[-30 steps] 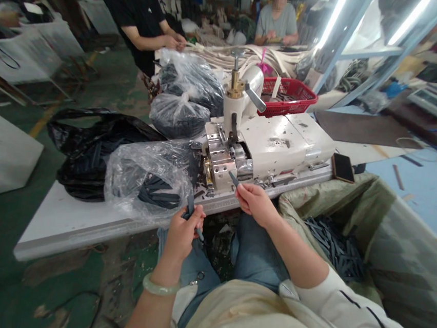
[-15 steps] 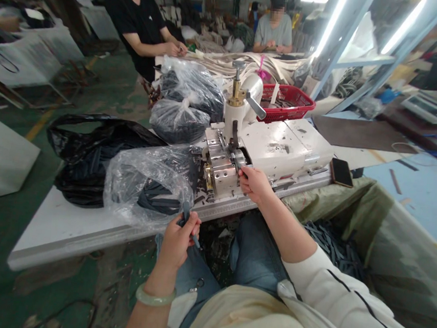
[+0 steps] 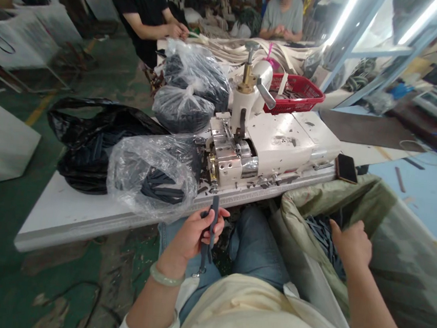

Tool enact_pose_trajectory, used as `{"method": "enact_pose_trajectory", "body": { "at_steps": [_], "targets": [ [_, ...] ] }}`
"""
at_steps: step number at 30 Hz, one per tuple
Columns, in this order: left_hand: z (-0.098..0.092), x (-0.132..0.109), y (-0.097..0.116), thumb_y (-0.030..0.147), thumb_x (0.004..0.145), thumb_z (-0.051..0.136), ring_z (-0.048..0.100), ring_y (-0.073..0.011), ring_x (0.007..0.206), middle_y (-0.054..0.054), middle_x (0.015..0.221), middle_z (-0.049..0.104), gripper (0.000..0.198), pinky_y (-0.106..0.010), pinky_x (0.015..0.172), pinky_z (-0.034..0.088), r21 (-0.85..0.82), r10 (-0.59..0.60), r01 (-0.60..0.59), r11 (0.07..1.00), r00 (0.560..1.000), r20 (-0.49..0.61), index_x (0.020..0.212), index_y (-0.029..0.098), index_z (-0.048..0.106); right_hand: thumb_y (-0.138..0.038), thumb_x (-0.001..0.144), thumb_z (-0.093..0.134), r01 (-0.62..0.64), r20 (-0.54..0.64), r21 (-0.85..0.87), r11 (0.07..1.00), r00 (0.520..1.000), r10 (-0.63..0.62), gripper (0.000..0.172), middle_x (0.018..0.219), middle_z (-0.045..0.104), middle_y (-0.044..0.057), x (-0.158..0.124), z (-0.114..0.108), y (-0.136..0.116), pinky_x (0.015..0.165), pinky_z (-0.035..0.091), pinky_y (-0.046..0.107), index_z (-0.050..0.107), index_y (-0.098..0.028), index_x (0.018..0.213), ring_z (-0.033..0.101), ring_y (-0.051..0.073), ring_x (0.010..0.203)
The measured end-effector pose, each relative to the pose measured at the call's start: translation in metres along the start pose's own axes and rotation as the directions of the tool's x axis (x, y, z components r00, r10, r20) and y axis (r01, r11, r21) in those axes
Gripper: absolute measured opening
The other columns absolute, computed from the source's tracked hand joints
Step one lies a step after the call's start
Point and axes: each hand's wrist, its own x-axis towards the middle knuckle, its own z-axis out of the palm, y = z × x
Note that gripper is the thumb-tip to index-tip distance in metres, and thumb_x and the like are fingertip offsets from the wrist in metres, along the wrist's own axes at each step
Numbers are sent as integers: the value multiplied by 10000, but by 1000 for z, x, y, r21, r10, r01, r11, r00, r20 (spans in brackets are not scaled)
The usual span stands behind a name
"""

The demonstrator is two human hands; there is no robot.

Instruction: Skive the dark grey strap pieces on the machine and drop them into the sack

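Note:
Dark grey strips (image 3: 213,220) stand upright between the fingers of my left hand (image 3: 196,231), in front of the table edge and above my lap. My right hand (image 3: 353,245) is over the lined bin (image 3: 303,203) at the right, its thumb apart from the other fingers and nothing visible in it. Many dark strips (image 3: 322,236) lie inside that bin, just left of my right hand. A white machine (image 3: 282,144) with a metal feed head (image 3: 230,160) rests on the table, and neither hand touches it.
An open clear bag (image 3: 125,170) and a black bag (image 3: 82,171) of strips lie left of the machine. Tied bags (image 3: 185,109), a red basket (image 3: 306,97) and a phone (image 3: 346,168) surround it. Two people (image 3: 144,7) work behind the table (image 3: 43,219).
My right hand has left the machine's feed head and moved right, over the bin. My left hand has shifted right, its strips now more upright. The view has tilted down slightly.

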Motion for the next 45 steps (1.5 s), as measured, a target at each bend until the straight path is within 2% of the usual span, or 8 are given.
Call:
{"method": "enact_pose_trajectory", "body": {
  "at_steps": [4, 9, 14, 18, 25, 28, 34, 45],
  "targets": [
    [14, 10, -7, 392, 835, 649, 255, -13, 397, 26, 573, 491, 293, -143, 361, 175, 146, -84, 75, 986, 995, 51, 903, 108, 655, -487, 837, 513, 129, 322, 373, 919, 911, -259, 510, 857, 684, 148, -41, -2, -52, 681, 494, 377, 607, -91, 1145, 642, 255, 765],
    [25, 7, -14, 401, 836, 642, 369, -46, 361, -10, 511, 571, 285, -163, 348, 230, 446, -90, 91, 890, 996, -24, 807, 117, 631, -512, 864, 536, -74, 498, 851, 519, 423, -757, 394, 557, 571, -12, -109, 11, -170, 425, 330, 200, 680, -145, 874, 436, 82, 440],
    [15, -22, -5, 404, 784, 695, 239, -12, 342, -3, 499, 576, 288, -145, 339, 147, 318, -75, 114, 941, 988, -134, 795, 127, 620, -450, 849, 607, -248, 446, 895, 372, 552, -704, 341, 432, 460, -55, -124, 16, -203, 361, 202, 190, 653, -146, 703, 328, 48, 355],
    [7, -37, 2, 390, 742, 733, 192, 0, 348, 10, 474, 540, 289, -134, 337, 117, 211, -34, 65, 975, 989, -146, 744, 122, 624, -436, 811, 661, -496, 512, 837, 231, 561, -651, 292, 431, 446, -66, -116, 14, -202, 337, 154, 183, 666, -149, 754, 300, 37, 328],
    [13, -25, -7, 427, 806, 673, 186, 8, 361, -4, 498, 534, 352, -128, 334, 128, 177, -158, 165, 970, 986, -51, 791, 76, 674, -384, 818, 678, -511, 488, 842, 173, 585, -647, 233, 460, 500, -55, -115, 10, -191, 310, 226, 152, 702, -154, 791, 357, 31, 323],
    [14, -22, -9, 415, 772, 714, 192, 7, 358, 22, 474, 498, 331, -124, 333, 131, 144, -189, 196, 970, 980, -67, 743, 94, 641, -330, 807, 705, -438, 401, 882, 173, 508, -762, 173, 581, 624, -7, -109, 7, -179, 379, 411, 167, 725, -163, 846, 548, 77, 422],
    [16, -21, -4, 322, 659, 816, 266, 2, 360, 53, 482, 507, 321, -112, 351, 168, 189, 162, -98, 977, 917, -364, 734, 146, 558, -253, 657, 839, -452, 350, 857, 246, 162, -923, 286, 807, 707, 55, -102, 4, -157, 622, 568, 253, 715, -145, 891, 704, 166, 698],
    [21, -23, 8, 289, 644, 807, 312, -11, 363, 58, 461, 482, 305, -118, 348, 192, 298, 292, -172, 939, 855, -428, 657, 145, 538, -371, 794, 614, -771, 555, 546, 326, 42, -831, 548, 1118, 709, 140, -112, 13, -147, 842, 546, 416, 552, -171, 1300, 693, 288, 994]
  ]
}}
